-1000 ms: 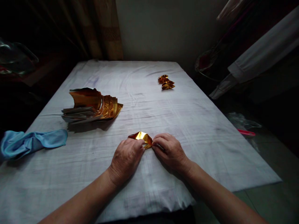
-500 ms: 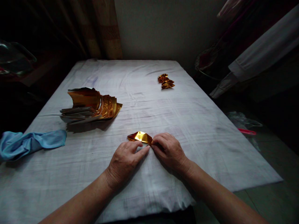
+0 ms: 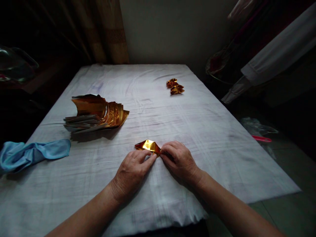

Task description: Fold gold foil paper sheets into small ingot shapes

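A folded piece of gold foil paper (image 3: 148,145) lies near the front of the cloth-covered table, long and pointed at its left end. My left hand (image 3: 133,168) holds its near edge, thumb stretched toward the right end and fingers curled behind. At the right tip, my right hand (image 3: 179,159) pinches the paper between thumb and forefinger. The hands partly hide the paper's near side. Farther left stands a bundle of gold foil sheets (image 3: 95,112), fanned and curled. Folded gold paper pieces (image 3: 175,87) sit together toward the back right.
A blue cloth (image 3: 37,153) lies at the table's left edge. The white tablecloth (image 3: 158,115) is wrinkled. Beyond the right edge are a hanging white sleeve (image 3: 266,67), a clear plastic bag (image 3: 256,126) and a pink handle (image 3: 262,138). A glass jug (image 3: 16,64) stands at far left.
My left thumb has drawn back slightly left along the foil paper, showing more of its right end. My right hand keeps its pinch in nearly the same place.
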A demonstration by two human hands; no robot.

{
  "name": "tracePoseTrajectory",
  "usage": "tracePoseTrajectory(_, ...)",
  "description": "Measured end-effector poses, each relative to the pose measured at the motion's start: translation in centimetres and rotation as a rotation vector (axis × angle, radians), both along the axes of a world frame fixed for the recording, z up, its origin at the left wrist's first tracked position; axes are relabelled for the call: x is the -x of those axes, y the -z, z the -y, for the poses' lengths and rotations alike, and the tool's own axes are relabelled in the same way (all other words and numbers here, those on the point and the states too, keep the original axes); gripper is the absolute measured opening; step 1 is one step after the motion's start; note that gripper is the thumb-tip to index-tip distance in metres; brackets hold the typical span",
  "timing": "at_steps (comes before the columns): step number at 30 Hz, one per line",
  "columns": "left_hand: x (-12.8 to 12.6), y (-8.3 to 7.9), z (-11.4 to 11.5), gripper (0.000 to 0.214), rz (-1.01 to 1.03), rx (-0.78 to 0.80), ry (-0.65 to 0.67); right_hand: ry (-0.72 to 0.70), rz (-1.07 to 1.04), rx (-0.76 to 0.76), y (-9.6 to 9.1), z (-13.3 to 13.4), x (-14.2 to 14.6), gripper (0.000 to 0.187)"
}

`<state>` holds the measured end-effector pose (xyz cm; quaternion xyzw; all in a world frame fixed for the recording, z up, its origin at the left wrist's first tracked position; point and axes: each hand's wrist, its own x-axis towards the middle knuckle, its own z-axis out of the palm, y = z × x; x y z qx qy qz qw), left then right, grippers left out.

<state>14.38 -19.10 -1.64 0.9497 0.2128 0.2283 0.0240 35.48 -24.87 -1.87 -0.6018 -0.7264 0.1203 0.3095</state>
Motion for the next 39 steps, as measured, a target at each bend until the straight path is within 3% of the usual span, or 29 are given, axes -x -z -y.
tracePoseTrajectory(10, 0.1, -0.4, 0.0, 0.028, -0.006, 0.000, 0.048, 0.011, 0.002, 0.003, -0.1, -0.1, 0.2, 0.010)
tracePoseTrajectory(25, -0.1, -0.8, 0.0, 0.030, -0.021, -0.012, 0.057, 0.195, 0.070, 0.041, -0.6, -0.5, 1.8, 0.019)
tracePoseTrajectory(39, 0.2, -1.0, 0.3, 0.029, -0.035, 0.036, 0.088, 0.210, 0.079, 0.028, -0.7, -0.5, 1.9, 0.019)
